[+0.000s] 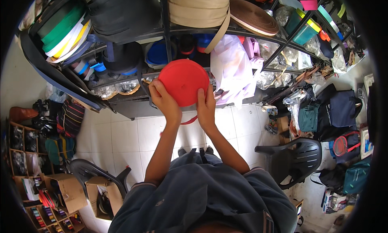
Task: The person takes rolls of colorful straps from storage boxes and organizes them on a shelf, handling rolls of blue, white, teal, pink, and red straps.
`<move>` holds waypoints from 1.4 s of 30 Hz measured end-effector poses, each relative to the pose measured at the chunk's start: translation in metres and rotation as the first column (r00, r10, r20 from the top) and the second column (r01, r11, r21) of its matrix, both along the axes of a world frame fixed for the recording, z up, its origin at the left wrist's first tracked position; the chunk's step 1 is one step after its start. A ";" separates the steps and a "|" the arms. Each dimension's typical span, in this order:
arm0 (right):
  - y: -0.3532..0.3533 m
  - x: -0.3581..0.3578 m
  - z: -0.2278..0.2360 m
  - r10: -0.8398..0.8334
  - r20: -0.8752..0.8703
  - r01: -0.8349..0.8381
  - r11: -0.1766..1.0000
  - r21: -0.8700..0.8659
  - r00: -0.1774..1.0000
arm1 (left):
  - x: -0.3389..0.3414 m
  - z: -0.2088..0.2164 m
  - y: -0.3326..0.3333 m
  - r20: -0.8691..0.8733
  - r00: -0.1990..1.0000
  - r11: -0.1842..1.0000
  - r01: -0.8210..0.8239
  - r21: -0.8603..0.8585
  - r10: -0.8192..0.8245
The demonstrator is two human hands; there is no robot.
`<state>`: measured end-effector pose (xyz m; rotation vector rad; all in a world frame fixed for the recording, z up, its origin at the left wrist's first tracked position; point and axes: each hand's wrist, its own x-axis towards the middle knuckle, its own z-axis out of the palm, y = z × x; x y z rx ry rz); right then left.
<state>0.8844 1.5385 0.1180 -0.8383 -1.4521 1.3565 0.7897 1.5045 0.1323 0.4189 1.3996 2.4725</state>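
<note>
Both my hands grip a flat, round roll of red webbing (pixel 184 77) in front of the shelves. My left hand (pixel 165 101) is closed on its lower left edge. On the lower right edge, my right hand (pixel 206 108) has its thumb against the roll's face. The fingers behind the roll are mostly hidden. A loose red tail of the strap hangs below the roll, between my wrists. Just behind the roll stands the black shelf unit, and a white plastic bag (pixel 231 67) hangs to its right.
The shelves hold beige webbing rolls (pixel 198 9), a brown roll (pixel 254 17), black rolls (pixel 123 15) and green rolls (pixel 62 25). Black plastic chairs stand at right (pixel 297 160) and left (pixel 91 168). Cardboard boxes (pixel 68 192) sit lower left; bags (pixel 343 108) hang at right.
</note>
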 end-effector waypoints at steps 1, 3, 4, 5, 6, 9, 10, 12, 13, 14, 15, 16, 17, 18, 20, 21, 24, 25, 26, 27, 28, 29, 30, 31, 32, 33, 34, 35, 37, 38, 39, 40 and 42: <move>-0.003 -0.002 0.002 -0.014 -0.007 0.013 0.997 -0.074 1.000 | 0.005 0.001 0.001 0.025 1.000 1.000 -0.004 0.026 0.004; 0.000 -0.007 -0.001 -0.081 -0.103 0.075 0.995 -0.063 0.991 | 0.017 -0.006 0.004 0.040 0.999 0.999 0.030 0.020 -0.030; 0.000 -0.009 0.002 -0.094 -0.149 0.087 0.995 -0.055 0.984 | 0.020 -0.010 0.003 0.046 0.998 0.999 0.046 0.017 -0.047; 0.004 -0.006 0.008 -0.073 -0.188 0.067 0.997 -0.040 0.980 | 0.017 -0.013 -0.001 0.048 0.990 0.990 0.132 0.048 -0.134; 0.008 -0.001 0.013 -0.054 -0.226 0.050 0.999 -0.021 0.973 | 0.011 -0.017 -0.006 0.047 0.974 0.972 0.220 0.081 -0.224; 0.031 0.014 0.011 0.047 -0.081 -0.034 0.987 0.158 0.996 | -0.022 -0.013 -0.009 -0.107 0.907 0.912 0.409 -0.012 -0.408; 0.035 0.022 0.016 0.103 -0.043 -0.094 0.978 0.186 0.994 | -0.029 0.011 -0.012 -0.218 0.850 0.878 0.468 -0.103 -0.479; 0.039 0.029 0.022 0.200 0.073 -0.211 0.955 0.207 0.977 | -0.047 0.029 -0.004 -0.426 0.715 0.832 0.491 -0.260 -0.555; 0.043 0.032 0.023 0.241 0.134 -0.265 0.941 0.212 0.961 | -0.048 0.040 0.002 -0.465 0.587 0.748 0.494 -0.443 -0.663; 0.044 0.036 0.023 0.251 0.182 -0.291 0.923 0.252 0.951 | -0.049 0.053 0.006 -0.468 0.448 0.645 0.459 -0.612 -0.762; 0.045 0.037 0.024 0.253 0.209 -0.305 0.913 0.271 0.945 | -0.049 0.066 0.010 -0.445 0.304 0.535 0.380 -0.754 -0.842; 0.045 0.036 0.029 0.258 0.233 -0.323 0.895 0.306 0.938 | -0.049 0.064 0.014 -0.540 0.248 0.594 0.340 -0.729 -0.804; 0.044 0.036 0.033 0.260 0.257 -0.339 0.877 0.340 0.931 | -0.048 0.064 0.015 -0.493 0.284 0.568 0.347 -0.747 -0.822; 0.045 0.038 0.032 0.203 0.260 -0.285 0.900 0.330 0.944 | -0.045 0.066 0.017 -0.448 0.314 0.541 0.359 -0.760 -0.837; 0.049 0.044 0.032 0.145 0.209 -0.186 0.964 0.192 0.967 | -0.037 0.070 0.023 -0.412 0.434 0.577 0.378 -0.724 -0.801; 0.052 0.046 0.027 0.095 0.199 -0.129 0.977 0.168 0.975 | -0.031 0.068 0.026 -0.411 0.521 0.634 0.381 -0.673 -0.748; 0.052 0.040 0.023 -0.097 0.021 0.087 0.951 0.296 0.995 | -0.014 0.055 0.045 -0.386 0.771 0.845 0.353 -0.402 -0.506; 0.053 0.037 0.026 -0.142 -0.032 0.145 0.944 0.297 0.989 | -0.006 0.050 0.054 -0.347 0.842 0.902 0.325 -0.285 -0.413; 0.055 0.033 0.029 -0.185 -0.086 0.202 0.934 0.295 0.979 | 0.000 0.048 0.063 -0.301 0.879 0.923 0.308 -0.232 -0.369; 0.056 0.032 0.032 -0.222 -0.134 0.252 0.925 0.283 0.966 | 0.006 0.045 0.071 -0.263 0.912 0.946 0.276 -0.172 -0.314; 0.057 0.034 0.037 -0.151 -0.131 0.176 0.961 0.212 0.980 | 0.011 0.043 0.079 -0.222 0.940 0.965 0.239 -0.111 -0.258; 0.058 0.034 0.045 -0.150 -0.153 0.181 0.959 0.217 0.977 | 0.015 0.042 0.086 -0.178 0.963 0.979 0.196 -0.052 -0.203; 0.059 0.033 0.052 -0.154 -0.171 0.190 0.957 0.220 0.973 | 0.023 0.046 0.091 -0.143 0.969 0.980 0.201 -0.007 -0.200; 0.061 0.034 0.059 -0.158 -0.189 0.199 0.954 0.223 0.969 | 0.030 0.051 0.095 -0.108 0.974 0.978 0.203 0.039 -0.198; 0.063 0.035 0.065 -0.151 -0.195 0.193 0.956 0.219 0.969 | 0.037 0.055 0.100 -0.074 0.978 0.976 0.202 0.085 -0.195; 0.065 0.037 0.069 -0.143 -0.198 0.185 0.959 0.215 0.970 | 0.043 0.057 0.104 -0.070 0.979 0.975 0.200 0.094 -0.194; 0.069 0.040 0.073 -0.134 -0.202 0.177 0.961 0.211 0.970 | 0.049 0.059 0.109 -0.067 0.979 0.975 0.198 0.103 -0.191; 0.076 0.044 0.077 -0.110 -0.230 0.160 0.965 0.209 0.967 | 0.053 0.062 0.112 -0.063 0.980 0.974 0.195 0.113 -0.188; 0.097 0.058 0.083 -0.073 -0.283 0.134 0.970 0.203 0.956 | 0.061 0.076 0.113 -0.042 0.948 0.941 0.317 0.115 -0.314; 0.111 0.064 0.085 -0.027 -0.297 0.093 0.973 0.209 0.954 | 0.062 0.082 0.115 -0.030 0.926 0.919 0.377 0.116 -0.376; 0.124 0.068 0.088 0.024 -0.312 0.046 0.976 0.215 0.950 | 0.053 0.087 0.117 -0.166 0.912 0.918 0.389 0.070 -0.374; 0.137 0.075 0.092 0.068 -0.325 0.006 0.975 0.221 0.943 | 0.043 0.096 0.121 -0.297 0.877 0.915 0.402 0.022 -0.378; 0.160 0.091 0.112 0.195 -0.221 -0.103 0.924 0.368 0.956 | 0.031 0.131 0.123 -0.432 0.777 0.883 0.455 -0.116 -0.458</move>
